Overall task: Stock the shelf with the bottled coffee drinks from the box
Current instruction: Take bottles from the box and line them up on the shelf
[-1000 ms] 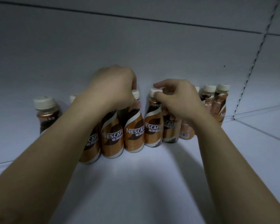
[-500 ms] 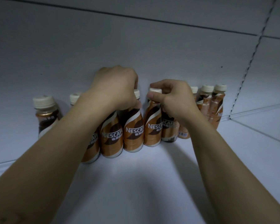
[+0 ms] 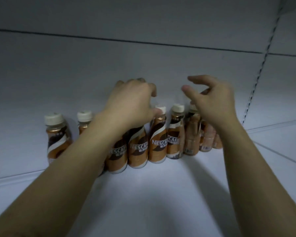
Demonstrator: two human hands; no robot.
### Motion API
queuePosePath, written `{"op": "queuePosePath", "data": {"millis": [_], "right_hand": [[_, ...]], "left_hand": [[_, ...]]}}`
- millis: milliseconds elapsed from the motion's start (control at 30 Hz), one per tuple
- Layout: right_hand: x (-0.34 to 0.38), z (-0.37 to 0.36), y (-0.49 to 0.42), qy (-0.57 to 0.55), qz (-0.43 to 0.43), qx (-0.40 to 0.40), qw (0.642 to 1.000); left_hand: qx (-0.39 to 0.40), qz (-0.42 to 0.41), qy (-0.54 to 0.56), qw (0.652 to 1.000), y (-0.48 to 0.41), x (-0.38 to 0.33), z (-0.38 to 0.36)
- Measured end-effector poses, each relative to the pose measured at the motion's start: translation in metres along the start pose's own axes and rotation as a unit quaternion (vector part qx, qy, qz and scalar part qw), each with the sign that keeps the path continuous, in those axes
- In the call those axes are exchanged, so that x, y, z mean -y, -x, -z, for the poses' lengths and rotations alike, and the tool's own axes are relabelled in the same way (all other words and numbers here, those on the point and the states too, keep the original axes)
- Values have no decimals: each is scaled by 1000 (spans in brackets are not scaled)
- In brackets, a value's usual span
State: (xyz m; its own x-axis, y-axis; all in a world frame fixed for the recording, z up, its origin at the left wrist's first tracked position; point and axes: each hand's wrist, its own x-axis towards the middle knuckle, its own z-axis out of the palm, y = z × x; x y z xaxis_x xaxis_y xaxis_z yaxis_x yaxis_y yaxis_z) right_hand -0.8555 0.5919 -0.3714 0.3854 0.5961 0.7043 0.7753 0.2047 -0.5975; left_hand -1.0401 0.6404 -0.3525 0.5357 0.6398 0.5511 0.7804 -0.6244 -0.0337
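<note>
Our left hand (image 3: 132, 103) reaches forward over the row with its back toward us, fingers curled downward and loosely spread; its thumb side lies against the cream cap of one orange-and-brown labelled plastic coffee bottle (image 3: 158, 137), but we cannot tell whether the fingers actually grip anything beneath the palm. The left forearm runs diagonally from the lower left corner and covers parts of several bottles. Our right hand (image 3: 212, 101) hovers above the right end of the row, fingers apart and bent, thumb and forefinger pointing left with a clear gap between them, holding nothing. Its forearm slants in from the lower right corner. Just beside the left hand's bottle, to the right, stands a bottle with a cream cap and a darker brown label (image 3: 175, 134), upright and clear of both hands. The whole row of bottled coffee drinks (image 3: 137, 147) stands upright on the white shelf board (image 3: 161, 194), lined up close to the white back panel (image 3: 143, 65), most bottles touching their neighbours. At the far left a single cream-capped bottle (image 3: 55, 134) stands slightly apart from the next. At the right, paler labelled bottles sit partly hidden behind our right wrist. A slotted metal upright strip (image 3: 258, 74) runs along the panel at the right.
</note>
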Motion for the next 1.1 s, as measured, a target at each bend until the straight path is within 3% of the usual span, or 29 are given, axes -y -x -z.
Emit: {"op": "queuePosePath", "data": {"millis": [67,200,300,367,467,700,967,1100], "right_hand": [[-13,5,-12,36,-26,-16,999],[-46,-22,-6,154,-12,33,987],[-61,-27,0,179,38,-35,982],[-68,-22,-3,187,25,-52,981],[-77,-22,-3,195,-15,1,981],[-78,-22,-7,143,-32,-16,989],[-90,-15,0,-58,-52,24,997],[-92,-16,1,-73,-53,25,996]], "left_hand": [[-5,-29,46,999,-4,-14,2],[72,-39,66,994,-32,-39,-10],[115,-36,35,992,-53,-49,-24],[115,-45,20,992,-61,-50,-31],[100,-48,40,993,-63,-50,-36],[119,-70,134,981,-58,-50,-48],[57,-27,74,995,-57,-56,-49],[29,-8,58,998,-59,-57,-53]]}}
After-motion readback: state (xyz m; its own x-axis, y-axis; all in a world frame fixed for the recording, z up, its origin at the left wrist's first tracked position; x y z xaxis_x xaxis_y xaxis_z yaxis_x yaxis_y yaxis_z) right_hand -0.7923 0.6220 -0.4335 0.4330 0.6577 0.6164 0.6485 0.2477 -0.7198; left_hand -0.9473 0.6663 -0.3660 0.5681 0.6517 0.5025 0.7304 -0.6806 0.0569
